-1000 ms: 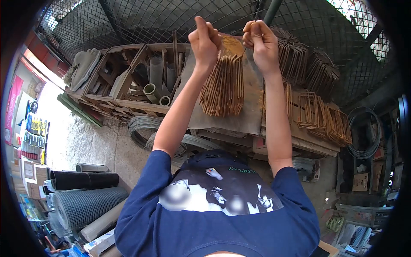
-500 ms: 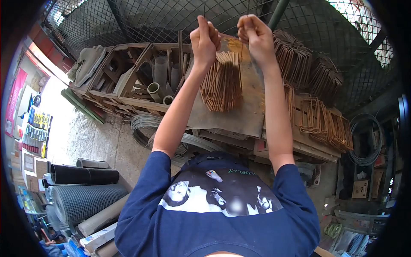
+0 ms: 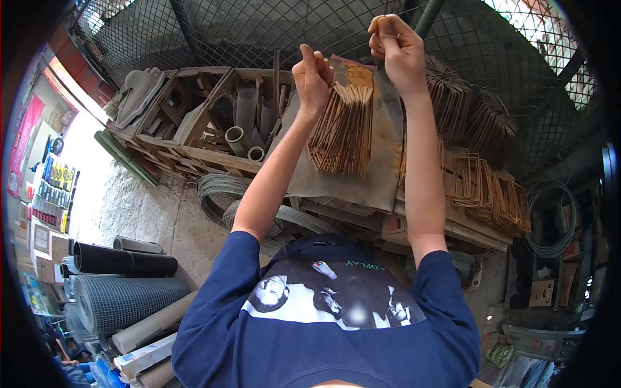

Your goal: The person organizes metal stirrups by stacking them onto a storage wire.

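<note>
My left hand (image 3: 313,81) is raised above the worktable, its fingers curled in a pinch; what it grips is too small to make out. Higher and to the right, my right hand (image 3: 398,55) is also closed, fingertips pressed together near the mesh, on something too thin to identify. Just below and between the hands stands a bundle of rusty bent metal rods (image 3: 341,132) on a metal-topped table (image 3: 383,155). The hands are apart and neither visibly touches the bundle.
Dark rod bundles (image 3: 446,90) and rusty rectangular stirrups (image 3: 488,187) lie right. Wooden bins with tubes (image 3: 237,137) stand left. Coiled wire (image 3: 223,194) lies below the bins. Mesh rolls (image 3: 132,301) lie lower left. A wire fence (image 3: 259,39) rises behind.
My right hand has moved up and to the right, away from my left hand. My left hand sits slightly lower. The view has shifted a little.
</note>
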Demonstrator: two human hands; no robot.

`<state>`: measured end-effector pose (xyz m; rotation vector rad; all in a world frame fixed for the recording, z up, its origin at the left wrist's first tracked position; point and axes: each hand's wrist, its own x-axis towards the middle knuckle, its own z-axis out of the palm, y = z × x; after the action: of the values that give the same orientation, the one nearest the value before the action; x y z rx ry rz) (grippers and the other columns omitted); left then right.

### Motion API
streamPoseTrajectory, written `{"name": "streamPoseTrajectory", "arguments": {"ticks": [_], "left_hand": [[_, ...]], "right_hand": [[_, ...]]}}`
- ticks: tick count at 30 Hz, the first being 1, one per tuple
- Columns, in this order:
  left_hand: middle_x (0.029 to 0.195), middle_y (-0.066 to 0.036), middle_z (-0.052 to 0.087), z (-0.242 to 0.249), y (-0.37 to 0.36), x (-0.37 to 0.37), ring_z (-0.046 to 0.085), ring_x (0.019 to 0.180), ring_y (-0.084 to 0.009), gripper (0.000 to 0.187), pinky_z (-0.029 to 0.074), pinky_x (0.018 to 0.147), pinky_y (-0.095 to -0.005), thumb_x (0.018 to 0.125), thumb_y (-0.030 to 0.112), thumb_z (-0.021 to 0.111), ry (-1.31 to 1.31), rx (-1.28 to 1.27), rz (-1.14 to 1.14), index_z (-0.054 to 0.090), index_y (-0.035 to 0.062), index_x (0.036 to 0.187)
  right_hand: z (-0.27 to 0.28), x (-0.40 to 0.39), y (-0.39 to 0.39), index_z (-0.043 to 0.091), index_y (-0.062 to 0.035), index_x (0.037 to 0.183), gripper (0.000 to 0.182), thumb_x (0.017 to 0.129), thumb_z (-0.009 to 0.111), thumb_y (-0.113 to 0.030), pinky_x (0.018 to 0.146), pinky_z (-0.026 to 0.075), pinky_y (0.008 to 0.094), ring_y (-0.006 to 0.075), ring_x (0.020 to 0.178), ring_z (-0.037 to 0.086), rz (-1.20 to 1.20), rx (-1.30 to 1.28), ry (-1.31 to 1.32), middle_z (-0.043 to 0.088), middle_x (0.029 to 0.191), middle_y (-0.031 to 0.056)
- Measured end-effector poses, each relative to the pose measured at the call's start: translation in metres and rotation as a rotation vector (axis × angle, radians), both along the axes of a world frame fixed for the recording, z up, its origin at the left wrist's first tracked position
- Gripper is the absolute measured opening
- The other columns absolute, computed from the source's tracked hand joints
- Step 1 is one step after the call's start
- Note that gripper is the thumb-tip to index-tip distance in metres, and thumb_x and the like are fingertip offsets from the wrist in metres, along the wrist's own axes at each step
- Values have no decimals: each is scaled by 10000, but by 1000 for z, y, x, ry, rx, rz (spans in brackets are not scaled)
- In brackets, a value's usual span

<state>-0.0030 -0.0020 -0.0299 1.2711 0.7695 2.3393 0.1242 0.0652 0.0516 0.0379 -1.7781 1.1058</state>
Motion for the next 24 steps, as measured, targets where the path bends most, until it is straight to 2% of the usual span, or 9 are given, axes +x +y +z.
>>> {"name": "streamPoseTrajectory", "arguments": {"ticks": [3, 7, 9, 10, 12, 14, 16, 20, 24], "left_hand": [[537, 45, 148, 12, -6, 5, 134, 461, -74, 590, 121, 428, -277, 977, 573, 308, 20, 14, -9, 188, 129, 607], [535, 51, 156, 26, -13, 3, 132, 459, -70, 591, 118, 425, -271, 974, 576, 315, 89, 12, -19, 194, 134, 600], [502, 62, 243, 39, -18, 2, 216, 420, -40, 546, 183, 391, -238, 1014, 448, 339, 56, 31, -152, 277, 125, 578], [502, 62, 243, 40, -17, 5, 216, 420, -40, 546, 183, 391, -238, 1014, 448, 339, 58, 35, -150, 277, 125, 578], [500, 65, 256, 41, -14, 12, 225, 418, -36, 533, 191, 384, -236, 1019, 425, 344, 160, -3, -7, 294, 123, 583], [498, 63, 259, 33, -8, 6, 222, 415, -32, 533, 194, 378, -234, 1019, 425, 341, 158, -4, 3, 313, 121, 582], [516, 59, 204, 28, -10, -2, 179, 427, -51, 562, 138, 400, -248, 990, 534, 311, 50, -44, -26, 253, 139, 596], [521, 55, 182, 19, -9, -7, 161, 431, -54, 560, 126, 401, -256, 990, 539, 303, 31, -70, -86, 238, 140, 603], [529, 56, 169, 24, -9, -6, 158, 431, -54, 555, 124, 400, -259, 997, 527, 301, 27, -80, -88, 226, 141, 604]], "right_hand": [[-5, 4, -6, 556, -17, 878, 275, 1012, 441, -228, 521, 282, 209, 42, 577, 324, -88, -2, 15, 374, 641, -47], [-7, 17, -18, 586, -22, 864, 240, 997, 479, -191, 505, 288, 200, 31, 548, 332, -74, -6, -16, 372, 601, -62], [-2, 18, -17, 586, -22, 865, 238, 998, 478, -188, 506, 289, 200, 32, 548, 335, -63, -20, -23, 371, 601, -62], [1, 18, -17, 586, -23, 866, 235, 998, 477, -184, 506, 290, 200, 33, 548, 338, -54, -34, -28, 371, 601, -63], [8, 14, -21, 583, -22, 864, 235, 999, 474, -181, 506, 290, 200, 32, 548, 336, -74, 14, -60, 374, 605, -63], [13, 9, -23, 581, -22, 861, 236, 999, 471, -178, 505, 291, 200, 30, 547, 335, -101, 68, -85, 377, 609, -63], [10, 10, -25, 567, -20, 854, 244, 1004, 460, -180, 505, 288, 201, 31, 546, 332, -32, -24, -16, 384, 618, -61], [10, 14, -15, 552, -25, 843, 245, 1008, 446, -172, 493, 267, 206, 32, 543, 317, -38, -101, 63, 386, 622, -54], [17, 7, -20, 548, -26, 836, 253, 1010, 444, -178, 486, 262, 205, 30, 535, 318, -117, -120, -4, 380, 611, -52]]}}
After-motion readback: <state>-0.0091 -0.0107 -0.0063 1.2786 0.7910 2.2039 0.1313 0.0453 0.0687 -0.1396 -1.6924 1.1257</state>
